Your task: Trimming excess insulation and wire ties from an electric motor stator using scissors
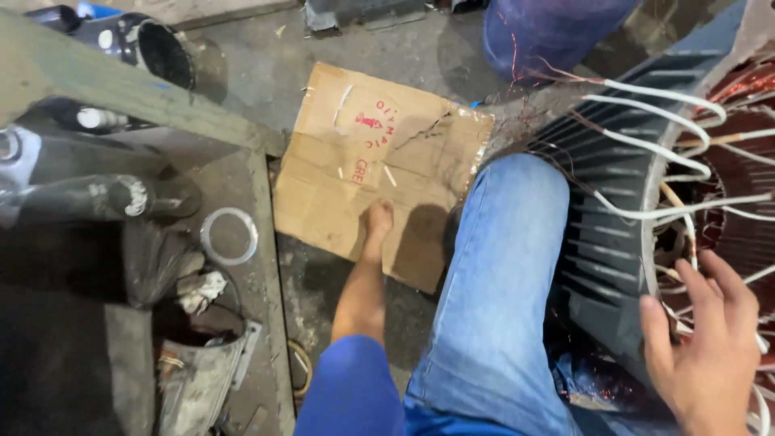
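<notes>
My right hand (710, 355) is at the lower right with its fingers spread, lying on the rim of a large electric motor stator (613, 202). The stator has a dark finned housing, copper windings (751, 89) and several white sleeved leads (662, 153) running over its edge. That hand grips nothing. My left arm, in a blue sleeve, reaches down in the middle. My left hand (376, 220) presses on a flat piece of brown cardboard (363, 161) on the floor, and nothing shows in it. My knee in blue jeans (508, 266) is between the two hands.
A green metal frame (121, 89) crosses the upper left, with dark pipes and a metal ring (229, 236) below it. A blue drum (549, 32) stands at the top. Loose copper wire strands lie on the dirty concrete floor (323, 291) around the stator.
</notes>
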